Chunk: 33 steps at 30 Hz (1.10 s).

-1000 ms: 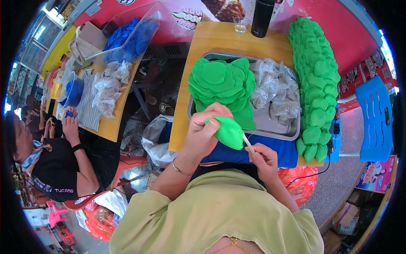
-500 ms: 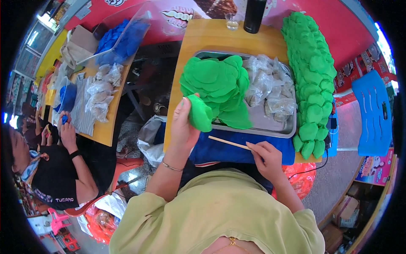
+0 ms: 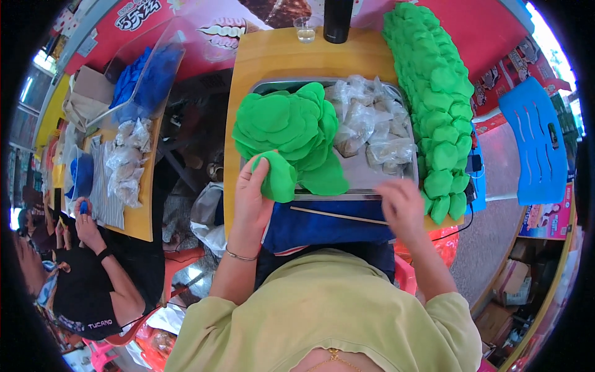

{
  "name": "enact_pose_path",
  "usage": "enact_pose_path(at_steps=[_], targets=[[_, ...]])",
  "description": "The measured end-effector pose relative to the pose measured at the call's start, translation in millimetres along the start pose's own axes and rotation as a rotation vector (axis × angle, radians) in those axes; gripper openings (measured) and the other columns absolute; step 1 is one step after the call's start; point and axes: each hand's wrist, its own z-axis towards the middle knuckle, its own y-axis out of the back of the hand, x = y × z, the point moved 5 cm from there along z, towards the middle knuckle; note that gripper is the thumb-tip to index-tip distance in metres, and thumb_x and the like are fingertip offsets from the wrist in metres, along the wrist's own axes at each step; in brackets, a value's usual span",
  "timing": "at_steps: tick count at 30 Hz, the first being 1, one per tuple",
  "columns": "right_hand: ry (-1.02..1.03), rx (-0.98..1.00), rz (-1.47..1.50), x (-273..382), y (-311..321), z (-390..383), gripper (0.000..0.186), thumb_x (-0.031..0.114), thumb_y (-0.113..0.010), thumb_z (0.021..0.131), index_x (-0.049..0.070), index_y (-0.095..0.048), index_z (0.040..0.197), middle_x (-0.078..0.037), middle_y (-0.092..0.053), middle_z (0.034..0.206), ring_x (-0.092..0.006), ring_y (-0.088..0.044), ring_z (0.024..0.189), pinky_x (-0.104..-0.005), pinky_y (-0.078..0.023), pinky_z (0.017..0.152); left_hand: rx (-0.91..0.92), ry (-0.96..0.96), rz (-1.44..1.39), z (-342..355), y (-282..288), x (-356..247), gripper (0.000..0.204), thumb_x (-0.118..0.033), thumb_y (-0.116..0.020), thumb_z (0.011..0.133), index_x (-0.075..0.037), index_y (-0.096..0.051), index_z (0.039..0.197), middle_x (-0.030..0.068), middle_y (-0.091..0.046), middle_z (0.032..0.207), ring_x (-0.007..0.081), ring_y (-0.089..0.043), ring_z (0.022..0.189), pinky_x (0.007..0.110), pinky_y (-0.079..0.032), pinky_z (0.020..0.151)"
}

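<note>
My left hand [image 3: 251, 186] grips a limp green cutout [image 3: 277, 181] at the front left of a steel tray [image 3: 338, 193]. Behind it, inside the tray, lies a heap of overlapping green cutouts [image 3: 282, 121] next to several clear plastic bags of tan material [image 3: 362, 124]. My right hand [image 3: 401, 204], slightly blurred, is open over the tray's front right, its fingers apart. A thin light wooden stick [image 3: 334, 216] lies across the folded blue cloth [image 3: 322, 229] at the table's front, just left of my right hand.
A long mound of green pieces [image 3: 440, 124] lines the table's right side. A cup [image 3: 305, 32] and black flask [image 3: 336, 18] stand behind. Left, a co-worker [image 3: 99, 285] sits at another table [image 3: 144, 220] with bags and blue pieces. A blue chair [image 3: 534, 142] is at the right.
My left hand has moved left with the green piece, and the view has shifted. My right hand has let go of the stick and moved toward the tray.
</note>
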Motion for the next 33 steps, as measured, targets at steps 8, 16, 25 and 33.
enact_pose_path(at_steps=[8, 16, 25, 33], targets=[[-0.170, -0.016, -0.202, -54.8, 12.6, 47.5, 0.028, 0.001, -0.064, 0.066, 0.007, -0.059, 0.093, -0.011, -0.057, 0.097, -0.0314, -0.053, 0.093, -0.0393, -0.042, 0.084, 0.148, -0.070, 0.329, 13.8, -21.6, 7.7, 0.019, -0.005, -0.051, 0.090, -0.002, -0.056, 0.108, 0.0032, -0.061, 0.094, 0.0092, -0.057, 0.089, 0.023, -0.046, 0.078], [-0.241, 0.057, 0.188, -59.0, 19.1, 47.5, 0.018, -0.003, -0.059, 0.071, 0.004, -0.056, 0.088, -0.011, -0.058, 0.091, -0.0291, -0.057, 0.088, -0.0347, -0.045, 0.077, 0.312, 0.059, 0.355, 17.2, -31.6, 11.8, 0.016, -0.004, -0.044, 0.083, -0.003, -0.059, 0.087, 0.0001, -0.054, 0.075, 0.0066, -0.049, 0.070, 0.020, -0.039, 0.062], [-0.193, 0.203, 0.603, 10.4, 23.1, 78.1, 0.017, 0.000, -0.057, 0.078, 0.003, -0.059, 0.094, -0.007, -0.061, 0.085, -0.0180, -0.060, 0.079, -0.0267, -0.046, 0.071, 0.605, -0.626, 0.969, -17.6, -125.5, 2.7, 0.032, -0.019, -0.073, 0.071, -0.003, -0.061, 0.095, 0.0037, -0.054, 0.072, 0.0144, -0.052, 0.067, 0.026, -0.041, 0.061], [-0.454, 0.126, 1.005, -3.4, 1.5, 67.1, 0.017, 0.008, -0.056, 0.086, 0.005, -0.056, 0.103, -0.002, -0.060, 0.090, -0.0109, -0.057, 0.081, -0.0239, -0.045, 0.070, 0.628, -0.087, 0.756, -20.2, -100.5, 29.2, 0.019, -0.018, -0.060, 0.087, 0.000, -0.062, 0.092, 0.0015, -0.060, 0.073, 0.0082, -0.048, 0.064, 0.026, -0.042, 0.057]])
